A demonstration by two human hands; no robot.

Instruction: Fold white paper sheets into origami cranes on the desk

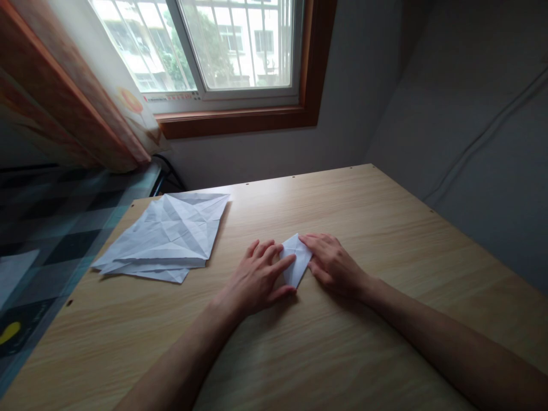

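Both hands down flat on the desk (385,228), nothing gripped: left hand (257,277) has its fingers spread and pressing on the left half of a small folded paper (296,264), right hand (331,265) presses its fingertips on the paper's upper right edge, palm on the wood. Forearms come in from the bottom edge, bare. Desk is light wood grain and fills most of the view, back edge against a grey wall (471,103) with a thin cable (483,137) running along it. Window (222,45) up top, wood frame, bars outside, buildings and a tree beyond. Patterned curtain (64,108) hangs at the left of the window. Dark checked cloth (51,228) sits just beside the desk's left edge. Stack of creased white sheets (166,237) lies flat near the desk's back left corner, well apart from the hands. Folded paper is white, pointed, lying flat mid-desk between the two hands, touching both.
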